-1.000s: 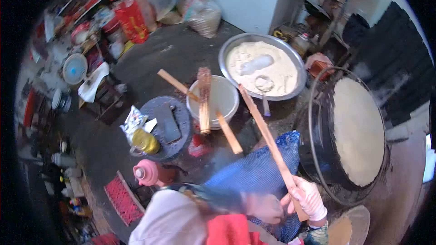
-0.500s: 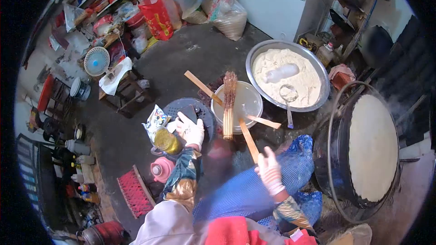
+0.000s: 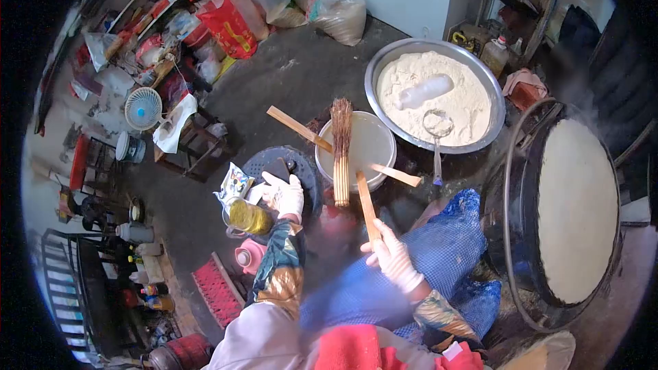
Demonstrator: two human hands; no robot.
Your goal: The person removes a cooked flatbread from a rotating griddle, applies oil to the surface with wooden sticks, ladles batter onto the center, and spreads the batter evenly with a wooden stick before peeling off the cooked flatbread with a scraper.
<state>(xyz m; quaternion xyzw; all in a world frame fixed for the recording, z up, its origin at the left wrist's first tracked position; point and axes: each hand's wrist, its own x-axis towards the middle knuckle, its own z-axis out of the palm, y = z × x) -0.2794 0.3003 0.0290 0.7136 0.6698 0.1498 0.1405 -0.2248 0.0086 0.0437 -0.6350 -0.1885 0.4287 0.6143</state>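
My right hand [image 3: 394, 259], in a pale glove, grips a flat wooden stick [image 3: 367, 207] that points up towards a white bucket [image 3: 391, 157]. Across the bucket lie a straw brush [image 3: 341, 151] and two more flat wooden pieces, one of them a long stick [image 3: 296, 127]. My left hand [image 3: 284, 196], also gloved, has its fingers apart over a round dark stool top [image 3: 308, 171]. Beside that hand are a dark flat object [image 3: 277, 168], a jug of yellow liquid [image 3: 251, 216] and a printed packet [image 3: 234, 183].
A metal basin [image 3: 374, 89] of pale flour holds a plastic bottle [image 3: 426, 90] and a round-headed scoop [image 3: 437, 130]. At right, a round griddle carries a pale sheet [image 3: 576, 212], with a metal hoop [image 3: 507, 212] beside it. A pink flask [image 3: 249, 255] and red-topped stool [image 3: 218, 292] stand at left.
The head view has shifted slightly. My right hand still holds the wooden stick, now turned more upright. My left hand stays by the jug, with its fingers spread more visibly.
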